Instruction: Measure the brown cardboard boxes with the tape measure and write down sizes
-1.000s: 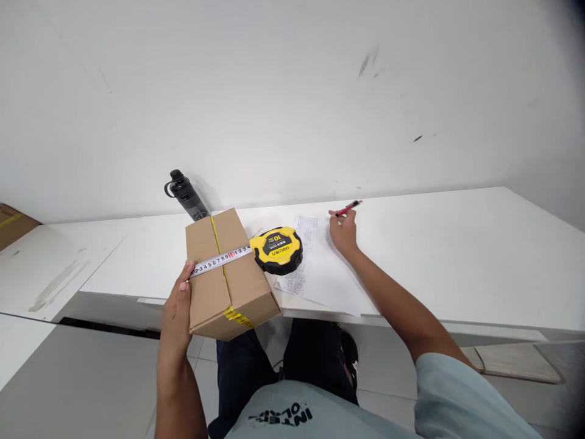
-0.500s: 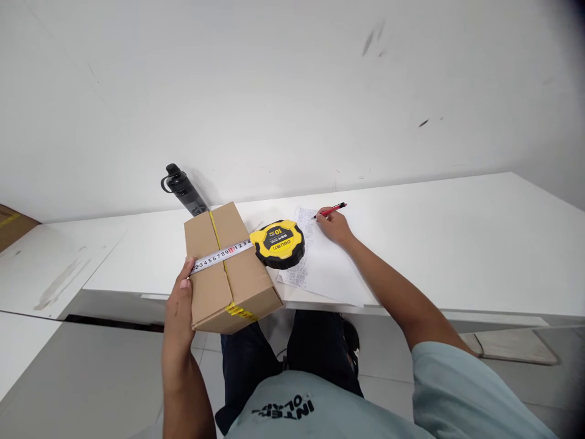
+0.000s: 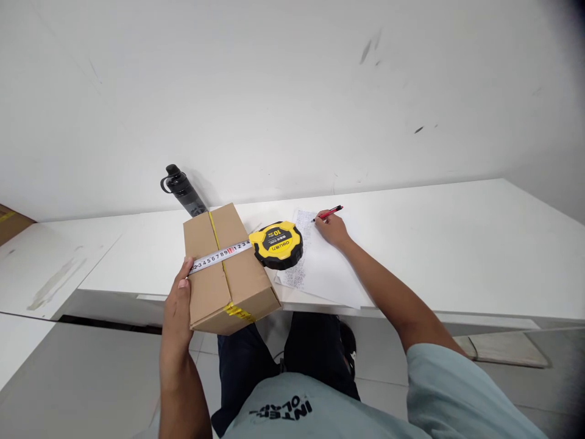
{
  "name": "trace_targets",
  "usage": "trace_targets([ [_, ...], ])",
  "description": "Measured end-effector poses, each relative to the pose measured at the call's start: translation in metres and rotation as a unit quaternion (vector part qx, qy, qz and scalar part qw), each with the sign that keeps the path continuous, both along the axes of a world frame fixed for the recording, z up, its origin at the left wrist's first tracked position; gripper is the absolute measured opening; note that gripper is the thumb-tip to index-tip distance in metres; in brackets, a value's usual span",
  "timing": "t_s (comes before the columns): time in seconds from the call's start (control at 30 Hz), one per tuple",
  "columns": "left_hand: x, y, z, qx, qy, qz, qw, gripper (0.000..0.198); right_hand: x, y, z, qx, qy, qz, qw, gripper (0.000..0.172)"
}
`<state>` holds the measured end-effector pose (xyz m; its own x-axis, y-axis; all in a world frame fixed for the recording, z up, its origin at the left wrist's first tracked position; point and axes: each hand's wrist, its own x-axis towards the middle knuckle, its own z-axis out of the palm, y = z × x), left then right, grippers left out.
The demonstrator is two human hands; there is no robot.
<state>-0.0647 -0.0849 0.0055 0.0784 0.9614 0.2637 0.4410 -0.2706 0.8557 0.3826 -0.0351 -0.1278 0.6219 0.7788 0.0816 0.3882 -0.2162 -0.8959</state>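
My left hand [image 3: 179, 303] grips the left side of a brown cardboard box [image 3: 248, 275], its thumb and a finger at the end of the tape blade. The box sits tilted at the desk's front edge, with yellow tape along its seam. Across its top lies the white blade of a tape measure [image 3: 278, 245]; the yellow and black case rests at the box's right side, over the paper. My right hand [image 3: 333, 228] is closed around a red and black pen [image 3: 329, 213], tip at the sheet of paper [image 3: 326, 268], which bears dense handwriting on its left part.
A dark water bottle [image 3: 185, 192] stands behind the box, close to the wall. The white desk [image 3: 434, 244] stretches to the right, its front edge near my legs. Part of another cardboard box [image 3: 13, 224] shows at the far left.
The whole view has shifted slightly. Both hands keep their hold, and the box and tape measure stay in place relative to the desk; the pen has barely moved on the paper.
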Motion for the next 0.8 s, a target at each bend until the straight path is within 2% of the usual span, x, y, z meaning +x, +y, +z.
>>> trace_targets([
  [0.33,0.001,-0.002,0.002,0.015,0.008,0.002,1.000,0.064,0.001,0.001,-0.005,0.012,0.020,0.015,1.000,0.019],
  [0.53,-0.002,0.003,-0.005,0.017,-0.007,0.002,1.000,0.065,0.003,0.001,-0.010,0.023,0.030,0.018,0.999,0.021],
  [0.8,-0.004,0.007,-0.010,0.025,-0.041,-0.001,0.999,0.064,0.002,0.001,-0.005,0.024,0.025,-0.004,0.999,0.018],
])
